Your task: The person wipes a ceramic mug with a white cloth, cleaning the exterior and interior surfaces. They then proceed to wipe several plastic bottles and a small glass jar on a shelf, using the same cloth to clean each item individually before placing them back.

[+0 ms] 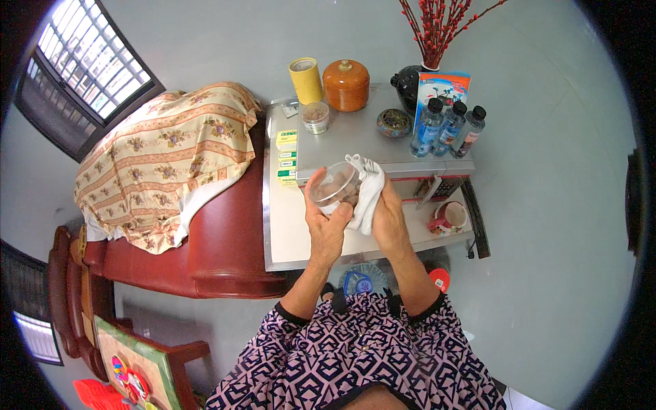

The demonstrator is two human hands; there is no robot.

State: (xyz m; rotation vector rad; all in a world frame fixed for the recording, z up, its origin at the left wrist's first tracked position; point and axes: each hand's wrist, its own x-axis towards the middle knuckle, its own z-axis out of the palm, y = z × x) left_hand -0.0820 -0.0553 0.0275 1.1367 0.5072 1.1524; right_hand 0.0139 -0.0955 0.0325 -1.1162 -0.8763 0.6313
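My left hand [326,229] is closed round a clear round plastic jar [334,183], its thumb pressed on the side. The jar is tilted, and brownish pieces, too blurred to name, show through it. A white cloth [370,193] is in my right hand [389,220], bunched against the right side of the jar. The right fingertips are hidden behind the cloth. Both hands are above the front part of a grey-topped cabinet [355,147]. Behind them, a similar clear jar [316,117] stands on the cabinet.
Three bottles [447,131], a patterned bowl [394,124], an orange lidded pot [346,86] and a yellow canister [305,80] stand on the cabinet. A red mug [448,218] sits on the lower shelf at right. A red sofa [219,236] with a floral cover is at left.
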